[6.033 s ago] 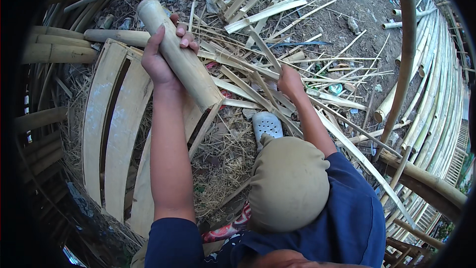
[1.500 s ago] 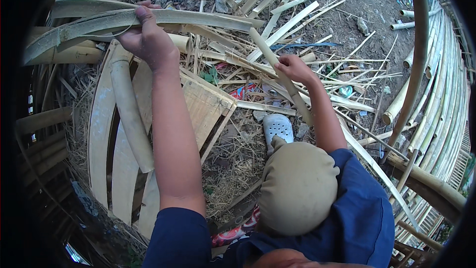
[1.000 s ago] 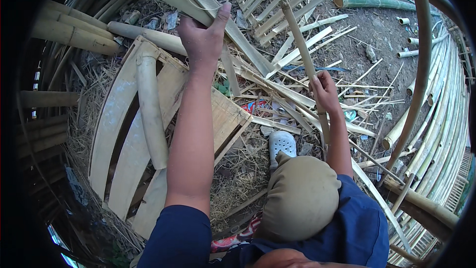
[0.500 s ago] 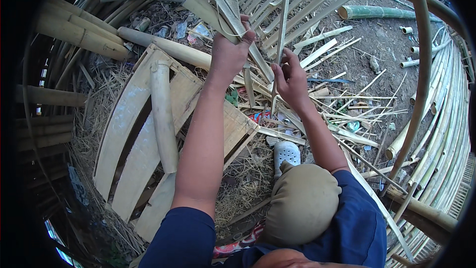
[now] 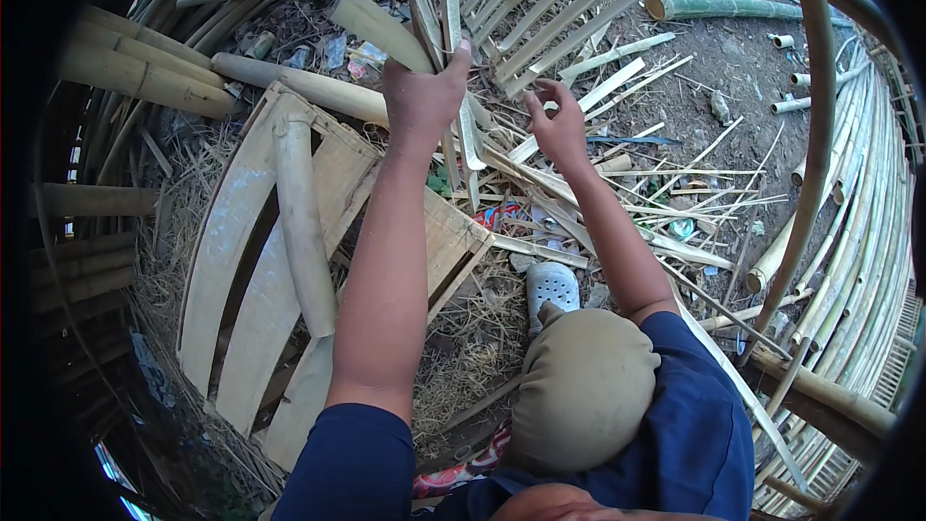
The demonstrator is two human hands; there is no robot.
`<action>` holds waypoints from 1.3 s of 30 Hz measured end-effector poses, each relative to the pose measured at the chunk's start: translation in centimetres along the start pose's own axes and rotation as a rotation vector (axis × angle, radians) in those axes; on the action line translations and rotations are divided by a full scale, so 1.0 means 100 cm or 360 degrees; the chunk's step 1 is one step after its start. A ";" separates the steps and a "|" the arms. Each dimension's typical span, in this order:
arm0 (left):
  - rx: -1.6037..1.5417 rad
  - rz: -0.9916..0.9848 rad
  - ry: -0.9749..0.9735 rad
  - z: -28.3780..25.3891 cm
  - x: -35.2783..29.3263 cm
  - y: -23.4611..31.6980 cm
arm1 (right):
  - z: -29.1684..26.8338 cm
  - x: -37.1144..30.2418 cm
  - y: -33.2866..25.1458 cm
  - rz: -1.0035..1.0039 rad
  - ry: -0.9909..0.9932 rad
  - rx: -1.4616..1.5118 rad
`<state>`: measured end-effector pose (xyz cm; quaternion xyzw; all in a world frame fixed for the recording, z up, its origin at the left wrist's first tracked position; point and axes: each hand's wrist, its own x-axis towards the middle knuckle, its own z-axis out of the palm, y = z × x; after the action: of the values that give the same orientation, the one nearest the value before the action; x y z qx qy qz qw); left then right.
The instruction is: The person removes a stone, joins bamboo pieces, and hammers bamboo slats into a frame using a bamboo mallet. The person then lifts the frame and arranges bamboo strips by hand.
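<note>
My left hand (image 5: 424, 101) is wrapped round a bundle of split bamboo strips (image 5: 449, 0), whose long ends stick out above and below the fist. A wider piece of bamboo (image 5: 381, 29) slants up to the left from the same hand. To the right, my right hand (image 5: 559, 125) has its fingers bent and a gap between thumb and forefinger, with nothing visible between them. Its fingertips are close to the lower ends of a row of bamboo slats (image 5: 579, 0) at the top of the view.
A slatted wooden bench (image 5: 227, 260) with a bamboo piece (image 5: 304, 222) across it stands at left. Loose splints (image 5: 694, 193) litter the ground. Bamboo poles (image 5: 858, 232) lie along the right, behind an upright curved pole (image 5: 820, 135). A green bamboo length (image 5: 723, 7) lies at the far right.
The right hand has let go of a long strip, which now lies along the left hand's bundle. My left hand has shifted a little left and down.
</note>
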<state>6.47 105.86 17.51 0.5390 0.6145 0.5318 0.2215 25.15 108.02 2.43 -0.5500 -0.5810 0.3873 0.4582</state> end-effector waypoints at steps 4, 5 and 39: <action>-0.0226 -0.0084 -0.0095 0.010 0.006 -0.005 | -0.019 0.037 0.112 0.0946 -0.0195 -0.0519; -0.0222 -0.0086 -0.0091 0.010 0.005 -0.006 | -0.016 0.038 0.120 0.1332 -0.0314 -0.0333; -0.0086 -0.0270 -0.0264 0.004 0.001 -0.004 | 0.011 -0.029 -0.040 -0.0142 -0.0842 0.0487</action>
<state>6.61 106.15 17.02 0.5209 0.6230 0.4812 0.3302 22.85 104.81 5.61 -0.3286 -0.6386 0.5796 0.3851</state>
